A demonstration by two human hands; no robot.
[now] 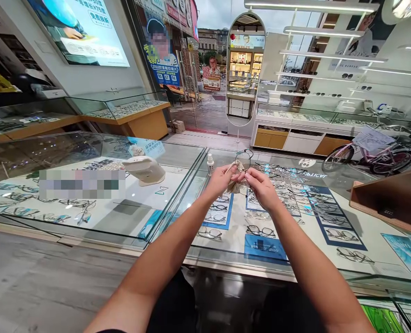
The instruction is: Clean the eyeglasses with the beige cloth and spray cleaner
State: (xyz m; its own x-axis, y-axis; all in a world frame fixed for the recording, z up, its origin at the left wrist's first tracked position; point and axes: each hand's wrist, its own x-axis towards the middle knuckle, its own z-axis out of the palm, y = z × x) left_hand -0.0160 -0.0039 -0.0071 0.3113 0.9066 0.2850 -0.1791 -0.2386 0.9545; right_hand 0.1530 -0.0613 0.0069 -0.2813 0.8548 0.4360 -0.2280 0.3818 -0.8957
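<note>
Both my hands meet above the glass display case (233, 249), holding a pair of thin-rimmed eyeglasses (244, 159). My left hand (225, 179) is closed on a beige cloth (239, 164) pressed to the glasses. With its fingertips pinched, my right hand (260, 184) grips the frame from the other side. One round lens stands up above my fingers; the lower part of the glasses is partly hidden by them. A small white spray bottle (210, 164) stands on the glass just left of my left hand. Several eyeglasses (271, 169) lie on the glass beyond my right hand.
Inside the case, glasses (260, 230) rest on blue and white cards. A white scanner-like device (144, 169) stands on the left case. At the right are a wooden stand (382, 199) and a pink bicycle (375, 148). An oval mirror (246, 69) stands behind.
</note>
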